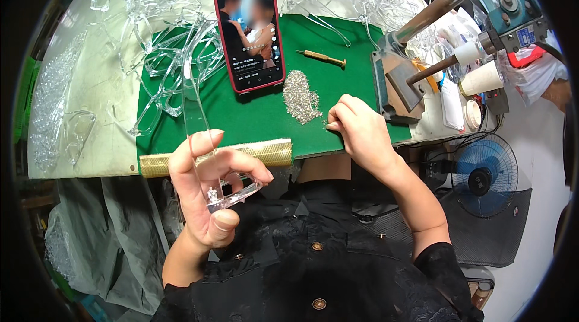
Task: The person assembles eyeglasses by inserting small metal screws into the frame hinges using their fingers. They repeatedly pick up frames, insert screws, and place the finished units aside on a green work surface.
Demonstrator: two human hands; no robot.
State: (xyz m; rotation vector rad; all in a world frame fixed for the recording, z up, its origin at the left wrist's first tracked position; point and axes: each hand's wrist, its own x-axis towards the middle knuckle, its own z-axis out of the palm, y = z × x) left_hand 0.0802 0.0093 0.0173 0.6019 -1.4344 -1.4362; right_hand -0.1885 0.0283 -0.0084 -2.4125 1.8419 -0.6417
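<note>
Clear plastic eyeglass frame (208, 141) stands upright above the near edge of the green mat (338, 50), one temple pointing up. Heaped transparent frames (163, 14) cover the mat's far left. A red-cased smartphone (250, 31) lies propped at centre, a bench press (422, 50) at right. The left hand (208, 192) is closed around the frame's hinge end, thumb and fingers gripping. The right hand (359, 129) is curled, fingertips pinched on the mat beside a pile of tiny metal screws (300, 97); whether it holds one cannot be told. A small screwdriver (322, 57) lies beyond.
</note>
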